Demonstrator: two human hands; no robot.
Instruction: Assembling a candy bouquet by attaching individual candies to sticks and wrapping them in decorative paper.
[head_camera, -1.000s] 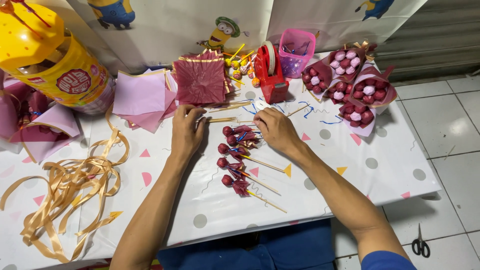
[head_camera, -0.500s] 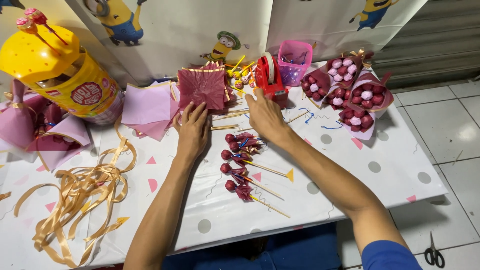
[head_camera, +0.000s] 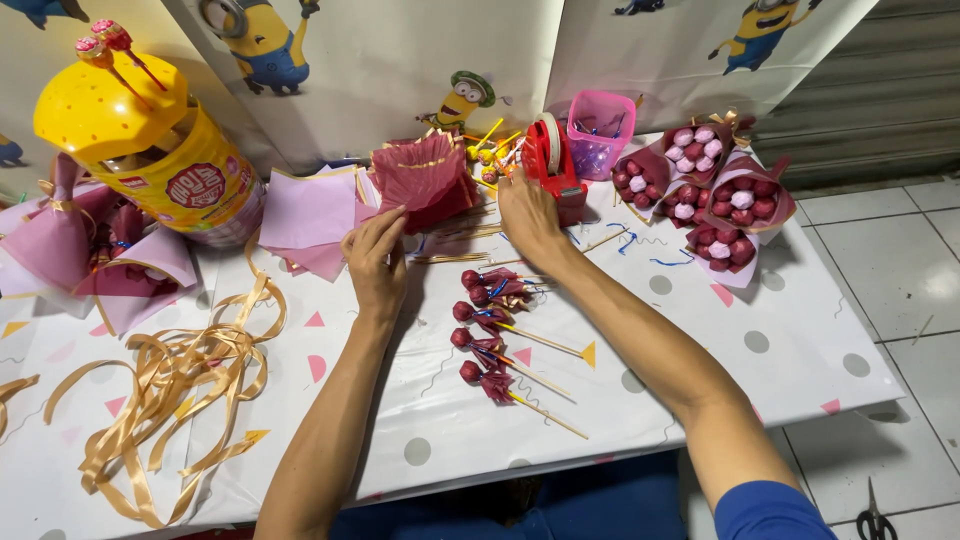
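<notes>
Left hand (head_camera: 375, 255) flat and open on the table (head_camera: 800, 340), fingertips touching the lower edge of the dark pink stack of pleated paper (head_camera: 425, 180). Right hand (head_camera: 528, 215) reaching to the red tape dispenser (head_camera: 550, 160), fingers on its base; grip hidden, so cannot tell whether closed on anything. Between the forearms, wrapped lollipops on sticks (head_camera: 490, 325) in a loose row. Left of the arms, gold ribbon (head_camera: 170, 390) in loops, pale pink paper sheets (head_camera: 310, 215), yellow tub (head_camera: 150, 150). Far right, small bouquets (head_camera: 715, 195) beside a pink basket (head_camera: 600, 130).
</notes>
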